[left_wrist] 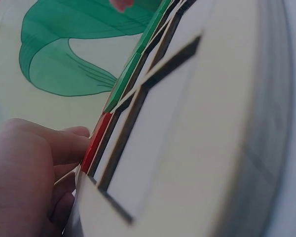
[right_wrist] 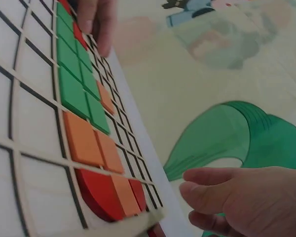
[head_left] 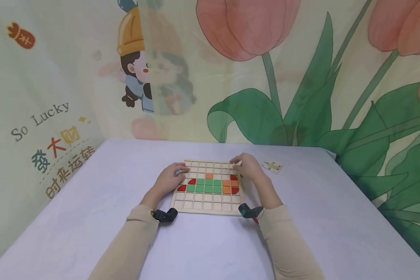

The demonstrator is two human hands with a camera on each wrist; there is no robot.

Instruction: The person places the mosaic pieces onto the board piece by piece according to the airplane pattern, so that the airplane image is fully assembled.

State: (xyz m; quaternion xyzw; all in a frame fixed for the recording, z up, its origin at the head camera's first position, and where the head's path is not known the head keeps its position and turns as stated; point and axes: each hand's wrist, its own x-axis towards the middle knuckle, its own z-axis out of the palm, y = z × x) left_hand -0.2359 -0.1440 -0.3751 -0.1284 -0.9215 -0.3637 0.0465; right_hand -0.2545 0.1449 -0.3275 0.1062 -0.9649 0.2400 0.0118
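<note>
A wooden grid board point(head_left: 203, 207) lies on the table with green tiles point(head_left: 208, 189), orange tiles point(head_left: 226, 189) and red rounded tiles point(head_left: 192, 181) set in its middle rows. A lone orange tile point(head_left: 209, 175) sits one row above the green ones. My left hand point(head_left: 168, 179) rests at the board's left edge, its fingertips over the far left squares; up close it is beside a red tile point(left_wrist: 94, 140). My right hand point(head_left: 248, 167) is at the far right corner, fingers loosely extended with nothing between them. In the right wrist view that hand point(right_wrist: 256, 200) stands apart from the board.
A small patterned card point(head_left: 273, 166) lies on the white tablecloth point(head_left: 203, 245) beyond my right hand. Black wrist cameras point(head_left: 165, 215) sit on both wrists. Just past the table's back edge hangs a curtain point(head_left: 182, 128) printed with tulips and a cartoon figure.
</note>
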